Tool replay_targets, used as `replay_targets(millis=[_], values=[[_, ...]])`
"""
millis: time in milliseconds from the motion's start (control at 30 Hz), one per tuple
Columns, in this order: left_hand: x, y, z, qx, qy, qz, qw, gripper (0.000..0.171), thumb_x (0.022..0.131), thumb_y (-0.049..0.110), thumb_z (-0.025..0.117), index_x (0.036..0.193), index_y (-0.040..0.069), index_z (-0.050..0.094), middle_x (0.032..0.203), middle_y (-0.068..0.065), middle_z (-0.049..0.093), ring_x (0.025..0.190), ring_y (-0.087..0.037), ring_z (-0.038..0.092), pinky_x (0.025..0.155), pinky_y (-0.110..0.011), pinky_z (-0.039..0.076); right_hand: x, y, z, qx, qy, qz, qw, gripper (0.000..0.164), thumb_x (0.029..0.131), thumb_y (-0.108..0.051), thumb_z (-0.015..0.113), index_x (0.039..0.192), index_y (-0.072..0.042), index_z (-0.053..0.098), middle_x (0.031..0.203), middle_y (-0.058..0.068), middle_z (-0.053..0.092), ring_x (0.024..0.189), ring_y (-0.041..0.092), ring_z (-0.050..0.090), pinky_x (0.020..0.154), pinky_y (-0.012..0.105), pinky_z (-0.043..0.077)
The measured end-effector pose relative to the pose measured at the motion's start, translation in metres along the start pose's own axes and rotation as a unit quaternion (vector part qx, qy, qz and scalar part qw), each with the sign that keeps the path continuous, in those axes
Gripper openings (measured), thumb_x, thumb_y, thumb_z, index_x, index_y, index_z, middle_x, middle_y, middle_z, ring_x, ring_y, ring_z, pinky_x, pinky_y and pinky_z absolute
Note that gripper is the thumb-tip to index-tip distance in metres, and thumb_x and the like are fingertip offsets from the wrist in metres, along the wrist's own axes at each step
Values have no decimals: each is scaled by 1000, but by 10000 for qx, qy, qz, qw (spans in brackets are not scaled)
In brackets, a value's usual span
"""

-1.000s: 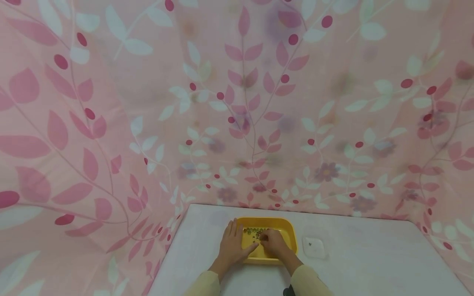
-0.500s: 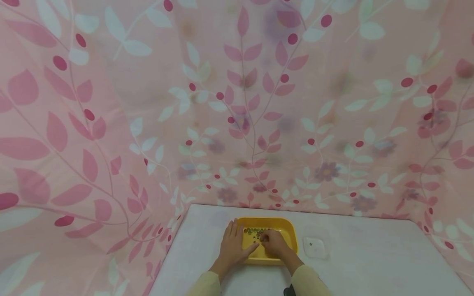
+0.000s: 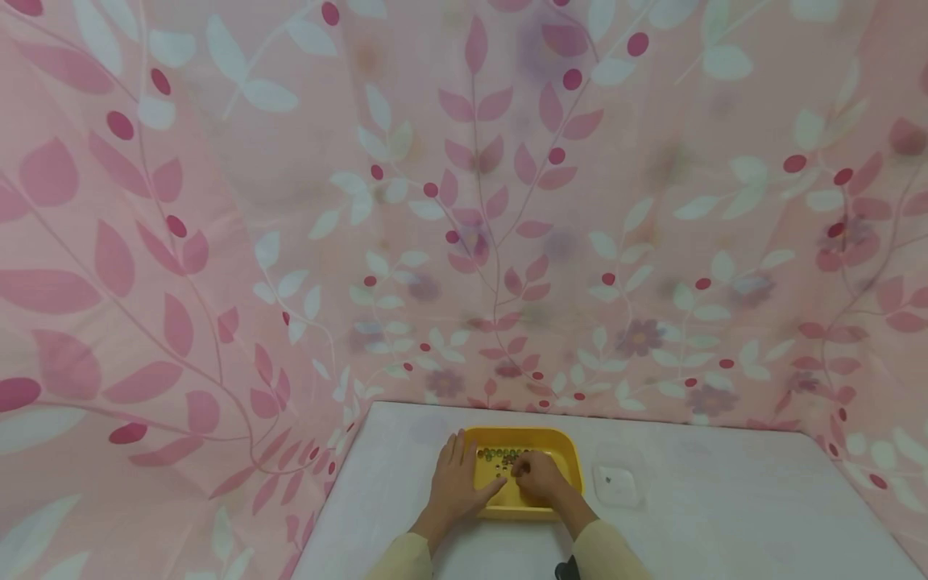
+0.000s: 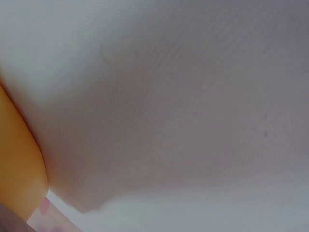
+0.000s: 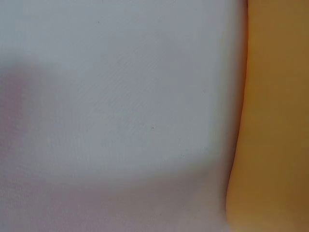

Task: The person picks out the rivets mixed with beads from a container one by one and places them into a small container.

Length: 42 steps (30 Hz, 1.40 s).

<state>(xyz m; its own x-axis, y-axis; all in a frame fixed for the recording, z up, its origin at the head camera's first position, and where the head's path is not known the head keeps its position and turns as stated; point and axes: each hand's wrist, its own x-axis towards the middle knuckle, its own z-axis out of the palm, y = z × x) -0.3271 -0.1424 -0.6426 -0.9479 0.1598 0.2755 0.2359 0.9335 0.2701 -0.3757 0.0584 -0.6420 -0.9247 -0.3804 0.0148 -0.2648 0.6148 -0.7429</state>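
The left hand (image 3: 455,482) lies at the left side of the yellow tray (image 3: 522,436), its fingers extended along the rim, its thumb apart from them and pointing over the inside. The right hand (image 3: 540,478) is above the right part of the tray, with the fingers bent and the fingertips close together; I cannot tell whether they pinch something. The beads (image 3: 499,453), small and greenish, are in the tray: many lie in a row near the far wall, and some are loose just beside the right fingertips. The tray stands on a white table (image 3: 725,483). To the right of it, near but not touching, is a clear dish (image 3: 619,495) with one small dark piece (image 3: 607,480). Both sleeves (image 3: 605,552) are pale yellow. Behind the table hangs a pink curtain (image 3: 507,242) with leaves.
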Motion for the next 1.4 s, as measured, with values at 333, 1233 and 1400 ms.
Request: replay_targets(millis=[333,1233,1400], values=[[-1,0,-2,-71,131,118,9998,94,87,76,46,143,0,48,159,-25,28,146,-42,28,118,-53,27,1,1,0,-20,-64,-39,10000,7,81,1,70,82,-6,72,80,1,66,75,14,54,67,32,51],[0,0,0,-203,183,94,9996,97,87,77,45,143,-2,47,159,-25,28,147,-42,27,118,-53,27,0,-2,0,-112,-92,-76,9999,9,83,-1,71,79,-8,69,77,-1,63,73,13,53,65,30,50],[-1,-1,3,-139,351,154,9992,95,88,76,45,142,-2,48,158,-26,30,145,-43,29,116,-54,28,0,-1,1,-105,-63,-18,9999,7,83,-5,74,80,-8,69,76,-2,62,73,13,52,65,30,48]])
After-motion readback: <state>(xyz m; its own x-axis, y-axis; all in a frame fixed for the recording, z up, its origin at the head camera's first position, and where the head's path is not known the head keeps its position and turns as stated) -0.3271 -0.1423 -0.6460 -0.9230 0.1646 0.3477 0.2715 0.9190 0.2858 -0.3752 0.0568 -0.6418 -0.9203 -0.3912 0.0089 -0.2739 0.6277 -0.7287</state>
